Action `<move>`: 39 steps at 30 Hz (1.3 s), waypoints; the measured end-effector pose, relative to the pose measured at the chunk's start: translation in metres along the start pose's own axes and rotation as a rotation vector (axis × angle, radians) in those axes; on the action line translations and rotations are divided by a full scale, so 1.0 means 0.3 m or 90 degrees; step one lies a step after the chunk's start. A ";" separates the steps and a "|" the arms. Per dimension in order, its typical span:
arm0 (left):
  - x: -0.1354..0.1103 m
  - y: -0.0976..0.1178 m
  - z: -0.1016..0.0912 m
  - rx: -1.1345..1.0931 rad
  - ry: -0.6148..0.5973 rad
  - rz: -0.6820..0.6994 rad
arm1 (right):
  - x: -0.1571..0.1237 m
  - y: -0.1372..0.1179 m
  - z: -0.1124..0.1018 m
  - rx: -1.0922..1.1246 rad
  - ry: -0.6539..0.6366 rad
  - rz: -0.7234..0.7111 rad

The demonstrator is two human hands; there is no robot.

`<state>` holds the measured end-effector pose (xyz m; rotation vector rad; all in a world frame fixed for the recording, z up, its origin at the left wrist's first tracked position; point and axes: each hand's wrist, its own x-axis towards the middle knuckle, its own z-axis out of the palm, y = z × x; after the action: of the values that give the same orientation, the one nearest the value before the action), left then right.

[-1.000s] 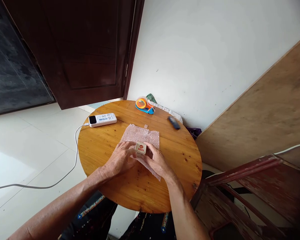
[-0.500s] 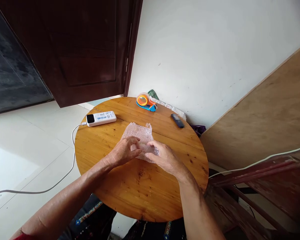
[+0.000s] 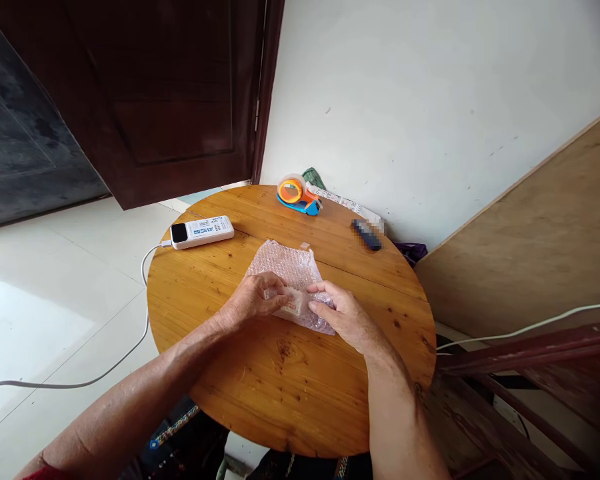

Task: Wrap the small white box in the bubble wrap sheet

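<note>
A sheet of pinkish clear bubble wrap (image 3: 287, 260) lies on the round wooden table (image 3: 260, 393). On its near part sits a small, pale, translucent block (image 3: 294, 303); what exactly it is, I cannot make out. My left hand (image 3: 255, 297) is closed, thumb and fingers at the left end of this block and partly covering it. To the right, my right hand (image 3: 343, 317) has its thumb and fingers closed on the near right part of the bubble wrap, just beside the block.
A tape dispenser (image 3: 297, 193) in orange and blue stands at the far edge. Back left lies a white device (image 3: 203, 232) with a dark screen and a plugged-in cable (image 3: 143, 320). A dark, blurred-out object (image 3: 367, 235) lies at the back right. Behind are a wall and a door.
The pale block now shows between my hands. My right hand has shifted slightly right, and the bubble wrap looks more spread out. The view has moved a little.
</note>
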<state>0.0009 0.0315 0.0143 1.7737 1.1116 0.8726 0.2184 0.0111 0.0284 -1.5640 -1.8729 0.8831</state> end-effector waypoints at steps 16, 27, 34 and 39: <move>-0.007 0.006 -0.003 -0.011 0.014 -0.001 | -0.016 -0.015 -0.005 0.007 0.009 -0.002; 0.020 0.002 0.003 0.029 0.034 -0.023 | 0.005 0.074 0.026 -0.027 0.033 -0.004; 0.020 0.012 0.003 0.050 0.032 -0.043 | -0.018 -0.001 0.010 -0.244 0.150 0.009; 0.023 0.006 0.010 0.042 0.042 -0.024 | -0.066 -0.146 0.028 -0.309 0.190 -0.194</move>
<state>0.0067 0.0364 0.0156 1.7829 1.2259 0.8863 0.1880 -0.0144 0.0568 -1.5060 -2.1155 0.0525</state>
